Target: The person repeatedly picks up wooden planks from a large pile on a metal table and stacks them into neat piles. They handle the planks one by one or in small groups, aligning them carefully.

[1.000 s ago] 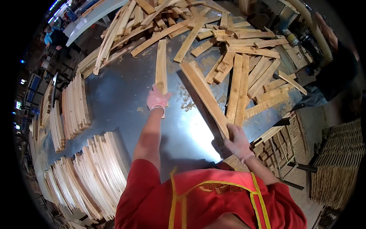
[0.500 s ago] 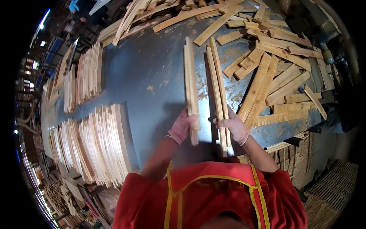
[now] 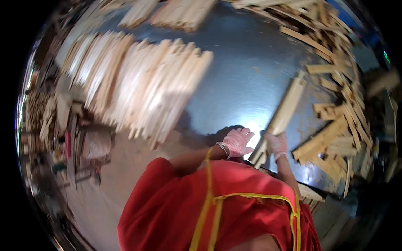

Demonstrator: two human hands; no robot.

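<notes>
My right hand (image 3: 276, 145), in a pale pink knit glove, is closed around the near part of a small bundle of wooden slats (image 3: 288, 102). The slats slant away over the blue-grey tabletop (image 3: 238, 71), their near ends close to my body. Just left of them is my left hand (image 3: 237, 142), gloved the same way, its fingers spread and nothing in it. Farther left, a long row of slats (image 3: 155, 83) stands packed side by side, some ends jutting past the table's near edge.
More grouped slats (image 3: 182, 14) lie at the far left. Loose boards (image 3: 331, 142) are heaped along the right side, with another pile (image 3: 307, 39) at the far right. Beyond the table's near left edge is the floor (image 3: 121, 175), with a cluttered stand (image 3: 77, 146).
The view has swung left. My left hand has let go of its slats; where they went I cannot tell for sure. My right hand still grips slats, now slanted.
</notes>
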